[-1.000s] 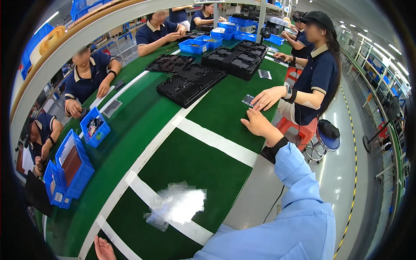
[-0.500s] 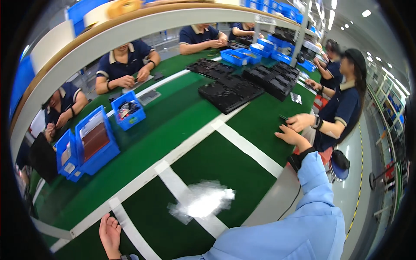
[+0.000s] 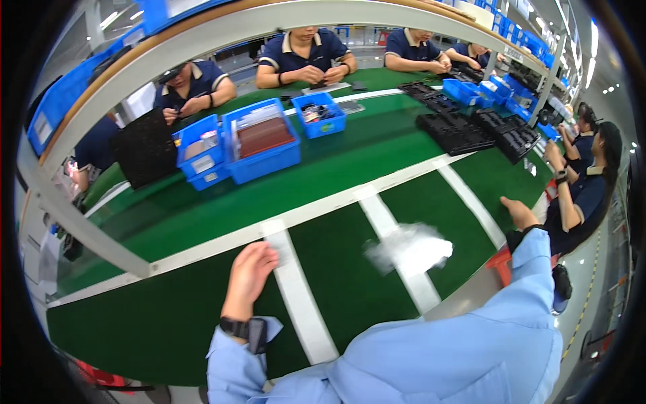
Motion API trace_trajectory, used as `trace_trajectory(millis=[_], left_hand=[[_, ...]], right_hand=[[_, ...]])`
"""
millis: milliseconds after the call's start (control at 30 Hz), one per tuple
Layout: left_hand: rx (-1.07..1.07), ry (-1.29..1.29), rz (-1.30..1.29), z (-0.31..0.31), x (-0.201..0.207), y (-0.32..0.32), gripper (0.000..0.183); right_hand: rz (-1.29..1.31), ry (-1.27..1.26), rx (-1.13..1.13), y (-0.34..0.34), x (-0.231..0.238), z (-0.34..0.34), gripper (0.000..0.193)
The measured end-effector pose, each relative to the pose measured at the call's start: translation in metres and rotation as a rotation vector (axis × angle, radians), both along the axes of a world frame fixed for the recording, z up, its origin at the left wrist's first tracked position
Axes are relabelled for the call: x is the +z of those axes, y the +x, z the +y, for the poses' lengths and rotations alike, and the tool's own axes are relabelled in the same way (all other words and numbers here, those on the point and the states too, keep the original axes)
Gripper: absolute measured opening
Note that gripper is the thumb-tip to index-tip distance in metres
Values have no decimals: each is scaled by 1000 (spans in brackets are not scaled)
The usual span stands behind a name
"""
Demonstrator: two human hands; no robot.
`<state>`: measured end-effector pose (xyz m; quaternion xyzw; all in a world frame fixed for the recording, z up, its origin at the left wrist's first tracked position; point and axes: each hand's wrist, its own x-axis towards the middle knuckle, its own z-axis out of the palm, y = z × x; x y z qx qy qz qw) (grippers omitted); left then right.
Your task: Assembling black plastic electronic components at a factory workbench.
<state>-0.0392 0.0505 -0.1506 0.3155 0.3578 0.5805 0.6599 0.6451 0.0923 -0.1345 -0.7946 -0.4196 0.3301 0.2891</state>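
Note:
My left hand (image 3: 250, 273) is raised over the green mat (image 3: 323, 256), beside a white tape strip (image 3: 301, 296). Its fingers curl loosely, and nothing shows in them. At the right edge of the mat my right hand (image 3: 519, 214) reaches out with fingers stretched and holds nothing that I can see. Between my hands a bright white patch (image 3: 416, 250) lies across another tape strip; it is too washed out to name. Near my right hand, a co-worker's raised hand (image 3: 556, 158) is apart from it.
Blue bins (image 3: 264, 161) with parts stand beyond a white rail (image 3: 323, 210). Black molded trays (image 3: 454, 132) sit at the far right. A white shelf frame (image 3: 87, 195) arches overhead. Several co-workers sit across the bench; others stand at the right beside a red stool (image 3: 500, 264).
The view has swung left, so the bins and trays appear farther right. My left hand has risen and come inward. My right hand is now apart from the co-worker's hand, which has lifted away.

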Motion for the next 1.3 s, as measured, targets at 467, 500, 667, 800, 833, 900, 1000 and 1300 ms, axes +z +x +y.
trace_trajectory(millis=[467, 500, 667, 800, 833, 900, 1000, 1300], left_hand=[[4, -43, -197, 3, -4, -5, 14], [-16, -38, -221, 2, -1, -4, 15], [-48, -102, -319, 1, -10, -9, 17], [0, -159, -382, 0, -9, -7, 17], [7, -153, -372, -1, -8, -8, 17], [14, -150, -367, 1, -5, -7, 17], [40, -151, -329, 2, -1, -10, 17], [283, -7, -247, 11, -10, -19, 14]], right_hand=[[-947, 68, -255, -125, -60, -48, 43], [-948, 81, -265, -123, -61, -51, 43], [-960, 98, -322, -122, -68, -55, 40], [-1064, 210, -226, -118, -72, -56, 37], [-1083, 269, -209, -117, -72, -56, 37], [-1190, 299, -164, -115, -71, -56, 35], [-1110, 162, -229, -134, -56, -46, 39], [-618, -331, -111, -110, -22, -23, 65]])
